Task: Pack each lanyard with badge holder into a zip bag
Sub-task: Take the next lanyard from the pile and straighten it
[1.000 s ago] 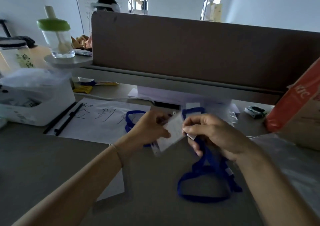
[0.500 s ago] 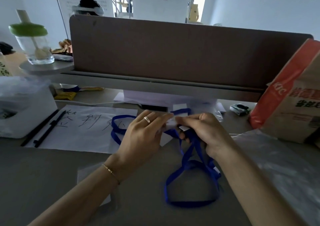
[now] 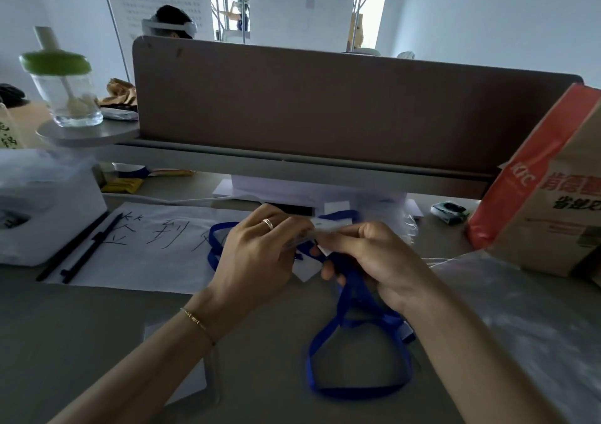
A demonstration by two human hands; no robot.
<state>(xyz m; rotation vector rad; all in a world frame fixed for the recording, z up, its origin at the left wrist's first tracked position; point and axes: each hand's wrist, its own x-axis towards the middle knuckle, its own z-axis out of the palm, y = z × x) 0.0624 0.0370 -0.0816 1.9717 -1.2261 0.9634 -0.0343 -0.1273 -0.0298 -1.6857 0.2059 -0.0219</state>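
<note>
A blue lanyard loops on the grey desk below my hands, its strap rising into my right hand. That hand grips the strap and pinches the white badge holder from the right. My left hand pinches the same badge holder from the left, fingers curled over it. A second blue lanyard lies behind my left hand on the paper. A clear zip bag lies flat on the desk under my left forearm.
A white sheet with handwriting and two black pens lie left. A white box stands far left, a KFC paper bag right, crumpled clear plastic near right. A brown partition closes the back.
My left hand has turned palm-down over the badge holder, and both hands have drawn closer together. The lanyard loop has shifted slightly on the desk as the view moved.
</note>
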